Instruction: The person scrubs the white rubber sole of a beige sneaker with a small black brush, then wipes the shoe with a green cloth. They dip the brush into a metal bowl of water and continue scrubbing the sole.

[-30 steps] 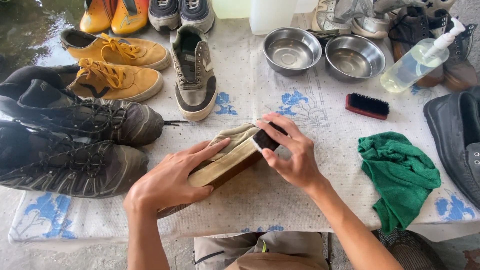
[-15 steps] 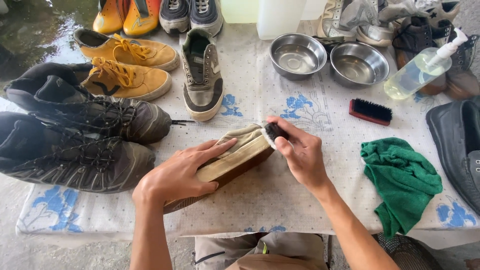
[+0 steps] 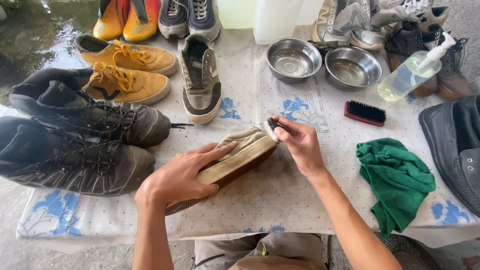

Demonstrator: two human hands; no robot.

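Observation:
A beige low shoe (image 3: 239,155) with a pale rubber sidewall and brown sole lies tilted on its side at the table's middle. My left hand (image 3: 182,175) presses flat on its upper and heel, holding it down. My right hand (image 3: 299,144) grips a small brush (image 3: 271,128) with pale bristles and a dark back, set against the shoe's toe.
Two dark hiking boots (image 3: 75,145) lie at the left, mustard sneakers (image 3: 127,75) behind them, a grey shoe (image 3: 201,80) upright past the middle. Two steel bowls (image 3: 322,62), a pump bottle (image 3: 412,72), a red-backed brush (image 3: 365,113), a green cloth (image 3: 397,180) and a black shoe (image 3: 452,145) fill the right.
My right hand has slid the small brush from the shoe's side up to the toe tip. My left hand stays pressed on the shoe.

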